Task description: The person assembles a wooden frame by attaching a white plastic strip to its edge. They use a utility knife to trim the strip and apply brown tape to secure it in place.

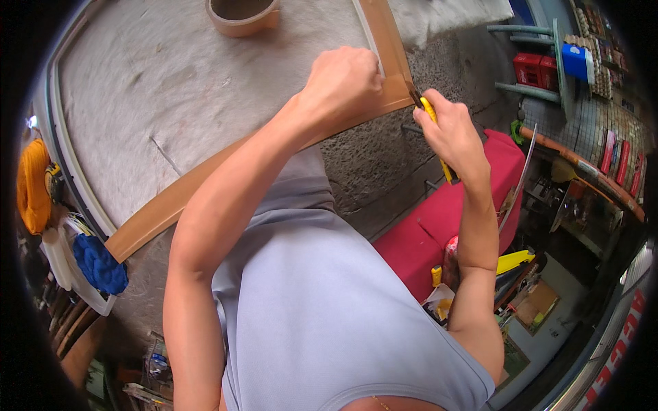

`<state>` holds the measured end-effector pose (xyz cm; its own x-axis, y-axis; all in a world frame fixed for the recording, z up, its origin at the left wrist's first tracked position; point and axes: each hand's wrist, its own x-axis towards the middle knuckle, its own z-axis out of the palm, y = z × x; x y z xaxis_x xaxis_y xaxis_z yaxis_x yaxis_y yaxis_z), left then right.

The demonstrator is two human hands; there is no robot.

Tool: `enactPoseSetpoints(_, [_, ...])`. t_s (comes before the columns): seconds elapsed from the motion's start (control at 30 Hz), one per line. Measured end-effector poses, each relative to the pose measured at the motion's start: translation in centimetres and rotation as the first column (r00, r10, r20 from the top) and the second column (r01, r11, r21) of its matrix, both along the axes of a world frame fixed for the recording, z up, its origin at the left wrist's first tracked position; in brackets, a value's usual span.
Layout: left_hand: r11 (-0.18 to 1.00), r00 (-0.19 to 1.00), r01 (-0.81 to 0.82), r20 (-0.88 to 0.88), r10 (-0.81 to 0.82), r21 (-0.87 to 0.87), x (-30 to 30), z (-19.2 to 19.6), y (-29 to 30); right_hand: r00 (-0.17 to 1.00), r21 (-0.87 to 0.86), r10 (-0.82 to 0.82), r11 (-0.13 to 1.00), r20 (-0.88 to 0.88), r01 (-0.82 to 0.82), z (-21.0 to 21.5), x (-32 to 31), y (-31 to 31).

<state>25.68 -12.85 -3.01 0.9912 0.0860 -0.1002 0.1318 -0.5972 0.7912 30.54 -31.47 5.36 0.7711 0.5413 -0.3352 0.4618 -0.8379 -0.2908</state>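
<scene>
A strip of brown tape (181, 197) runs along the near edge of a rectangular frame (77, 179) lying on the grey worktop. Another brown strip (385, 38) covers the frame's right side, and the two meet at the near right corner. My left hand (345, 81) is closed in a fist against the taped edge beside that corner; its fingertips are hidden. In my right hand (452, 133) is a yellow and black utility knife (429, 109), its front end touching or very close to the corner. A roll of brown tape (240, 29) stands farther back.
The worktop (164, 82) has a rough stone-like front face. To the right is a red padded seat (418, 240), beyond it a grey-green rack with red boxes (534, 70). Orange cord (33, 185) and blue cord (99, 264) hang at the left.
</scene>
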Motion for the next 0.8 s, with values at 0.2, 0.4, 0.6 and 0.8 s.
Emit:
enactPoseSetpoints(0.2, [0.999, 0.997, 0.047, -0.055, -0.048, -0.009, 0.3, 0.5, 0.2, 0.997, -0.016, -0.066, 0.998, -0.028, 0.066, 0.1, -1.3, -1.4])
enactPoseSetpoints(0.4, [0.997, 0.993, -0.077, 0.088, 0.078, -0.007, 0.0, 0.7, 1.4, 0.976, 0.143, -0.202, 0.967, -0.075, 0.211, 0.5, -2.1, -2.1])
enactPoseSetpoints(0.6, [0.987, 0.987, 0.159, -0.003, -0.159, -0.015, -3.7, 7.0, 12.2, 0.738, 0.483, -0.131, 0.679, -0.662, 0.554, 1.3, -6.4, 1.5])
enactPoseSetpoints(0.8, [0.960, 0.895, 0.239, -0.418, -0.159, 0.145, -15.0, 8.9, 25.1, 0.370, 0.483, 0.325, 0.710, -0.870, 0.513, -0.6, -16.3, 13.7])
